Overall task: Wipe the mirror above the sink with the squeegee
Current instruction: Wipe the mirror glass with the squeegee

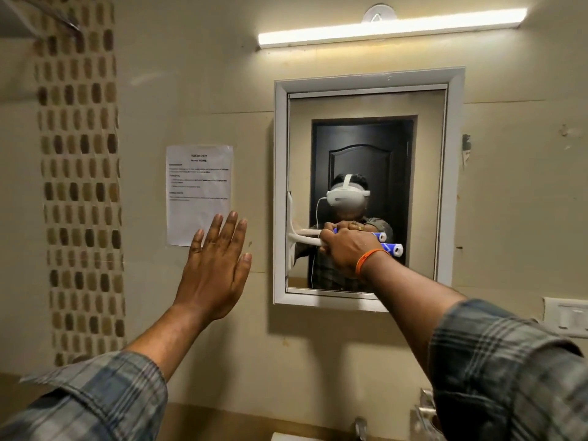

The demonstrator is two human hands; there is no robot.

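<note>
The white-framed mirror [426, 198] hangs on the beige wall right of centre. My right hand [346, 249] grips the white squeegee [302, 241] by its handle, whose blue-and-white end sticks out to the right. The squeegee's blade stands upright against the glass at the mirror's left edge, in its lower half. My left hand [216, 265] is raised with straight, spread fingers in front of the wall left of the mirror, holding nothing. The glass reflects a person with a white headset and a dark door.
A printed paper sheet [199, 192] is taped to the wall left of the mirror. A tube light [391, 27] glows above it. A switch plate [568, 316] sits at right. A tap [361, 428] and sink rim show at the bottom edge. A mosaic tile strip [79, 186] runs down the left.
</note>
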